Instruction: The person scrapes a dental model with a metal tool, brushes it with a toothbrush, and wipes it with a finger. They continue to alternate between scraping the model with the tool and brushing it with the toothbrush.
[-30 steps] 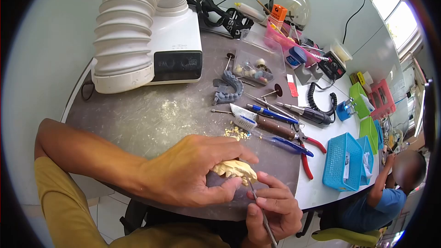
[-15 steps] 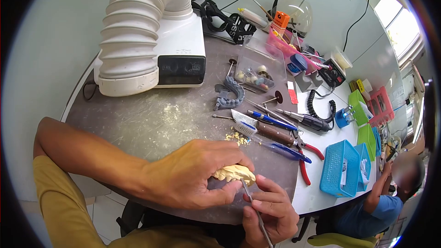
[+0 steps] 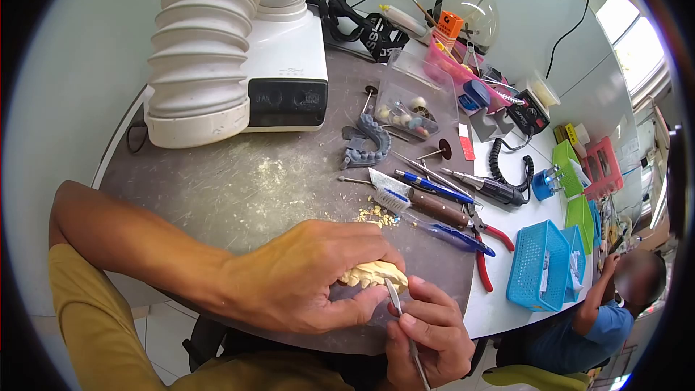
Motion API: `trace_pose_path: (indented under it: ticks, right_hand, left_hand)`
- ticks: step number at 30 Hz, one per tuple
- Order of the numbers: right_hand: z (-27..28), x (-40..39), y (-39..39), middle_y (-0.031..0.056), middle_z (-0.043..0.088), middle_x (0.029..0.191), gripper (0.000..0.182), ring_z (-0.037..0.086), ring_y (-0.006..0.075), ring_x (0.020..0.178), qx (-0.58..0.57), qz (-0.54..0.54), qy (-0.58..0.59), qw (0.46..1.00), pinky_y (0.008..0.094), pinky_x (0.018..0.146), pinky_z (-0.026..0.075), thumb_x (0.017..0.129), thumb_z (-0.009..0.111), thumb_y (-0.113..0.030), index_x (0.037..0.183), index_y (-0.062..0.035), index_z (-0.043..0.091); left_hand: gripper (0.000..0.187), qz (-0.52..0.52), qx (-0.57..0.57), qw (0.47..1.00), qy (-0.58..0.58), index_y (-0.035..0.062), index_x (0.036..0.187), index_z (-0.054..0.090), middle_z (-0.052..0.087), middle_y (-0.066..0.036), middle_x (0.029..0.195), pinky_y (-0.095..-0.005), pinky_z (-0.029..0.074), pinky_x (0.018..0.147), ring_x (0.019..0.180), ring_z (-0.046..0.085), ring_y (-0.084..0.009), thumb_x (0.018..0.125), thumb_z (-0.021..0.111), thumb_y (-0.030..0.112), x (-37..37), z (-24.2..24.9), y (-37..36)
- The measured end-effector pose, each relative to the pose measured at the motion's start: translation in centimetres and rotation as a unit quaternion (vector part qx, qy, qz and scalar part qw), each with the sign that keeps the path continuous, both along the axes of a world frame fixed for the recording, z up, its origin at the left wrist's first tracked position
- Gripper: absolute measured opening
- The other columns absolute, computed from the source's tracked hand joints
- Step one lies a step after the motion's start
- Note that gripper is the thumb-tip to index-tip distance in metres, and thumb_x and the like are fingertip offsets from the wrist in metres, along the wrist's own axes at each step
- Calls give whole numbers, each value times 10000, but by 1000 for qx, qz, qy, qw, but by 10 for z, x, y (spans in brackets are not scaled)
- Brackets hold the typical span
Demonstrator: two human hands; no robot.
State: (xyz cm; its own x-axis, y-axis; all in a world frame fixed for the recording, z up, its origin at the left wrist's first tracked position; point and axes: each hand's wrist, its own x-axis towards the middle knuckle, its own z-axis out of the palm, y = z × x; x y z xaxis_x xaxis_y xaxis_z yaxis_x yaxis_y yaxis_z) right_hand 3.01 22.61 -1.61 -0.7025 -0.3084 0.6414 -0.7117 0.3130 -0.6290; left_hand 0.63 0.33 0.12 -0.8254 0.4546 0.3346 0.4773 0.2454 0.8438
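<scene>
Two hands meet at the near edge of your dark round table (image 3: 239, 188): your left hand (image 3: 304, 275) is wrapped around a pale yellow tooth model (image 3: 376, 273), thumb beneath and fingers curled over its top, holding it just above the table edge. Your right hand (image 3: 427, 329) pinches a thin metal tool (image 3: 403, 322) like a pen, and its tip touches the front of the tooth model, just under the row of teeth. Beyond your left hand, small yellow crumbs (image 3: 376, 215) lie scattered on the table. Further out rests a loose row of tools: a toothbrush (image 3: 394, 199) with a blue handle, a brown-handled knife (image 3: 434, 210), red-handled pliers (image 3: 483, 246) and a dark handpiece (image 3: 489, 188) on a coiled black cable (image 3: 507, 168). A grey tooth model (image 3: 365, 143) lies near the middle of the table, just beside a clear box (image 3: 413, 101) of small polishing bits. At the far left stands a white suction unit (image 3: 282, 65) with a thick ribbed hose (image 3: 210, 36). To your right, on the white bench, sits a blue basket (image 3: 536, 264), and beyond it another person (image 3: 615, 304) in a blue shirt is seated.
</scene>
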Motion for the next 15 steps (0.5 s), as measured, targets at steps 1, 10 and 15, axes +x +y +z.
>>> trace_pose_path:
  ticks: [1,10,15]
  right_hand:
    - [0,0,-2,128,784,894,279,769,365,998,9,-3,13,1000,417,856,642,742,897,-9,942,-64,710]
    - [3,2,2,134,785,902,267,766,368,998,-31,15,-13,999,419,855,635,759,900,-33,946,-62,711]
    - [2,0,5,145,787,900,248,761,368,1010,-40,24,-39,998,417,866,622,773,898,-56,940,-48,714]
  left_hand:
    - [327,0,-1,1000,1,46,1170,691,692,-130,983,-383,545,737,841,686,-311,857,702,140,-1,1,0]
    - [325,-28,20,998,-51,50,1192,694,696,-126,986,-372,539,753,848,688,-280,890,678,169,0,4,0]
    - [329,-27,31,999,-33,56,1211,692,694,-124,988,-372,542,758,853,686,-280,898,666,155,-1,3,1]
